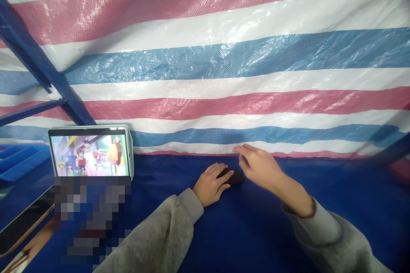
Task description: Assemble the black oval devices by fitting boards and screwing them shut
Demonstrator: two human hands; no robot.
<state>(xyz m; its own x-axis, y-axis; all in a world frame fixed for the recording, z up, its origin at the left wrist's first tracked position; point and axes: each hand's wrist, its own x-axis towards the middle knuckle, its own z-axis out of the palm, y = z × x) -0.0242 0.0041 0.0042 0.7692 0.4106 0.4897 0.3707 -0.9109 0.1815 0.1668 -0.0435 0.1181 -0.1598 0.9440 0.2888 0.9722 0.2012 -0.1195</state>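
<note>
- The left hand [211,185] lies palm down with its fingers draped over the rear of a black computer mouse [234,176], holding it in a loose, narrow cupped grip.
- The right hand [259,167] is raised just beside the mouse, to its right and slightly beyond it. Its fingers are loosely spread and point left, and it holds nothing. It seems not to touch the mouse, though the view makes that hard to be sure of.
- The mouse sits on a blue surface [179,230], near its far edge, roughly midway across the view.
- Grey sleeves [153,234] cover both forearms, with the wrists bare.
- A tablet [89,154] in a pale case stands upright, tilted back, at the far left of the surface, well apart from the hands. Its screen shows cartoon figures.
- A pixelated blur [92,217] hides the area in front of the tablet.
- A dark flat slab [25,222] with a tan edge lies at the lower left; what it is cannot be told.
- A striped red, white and blue tarp [205,64] hangs behind the surface, with a blue metal frame [35,51] at the upper left.
</note>
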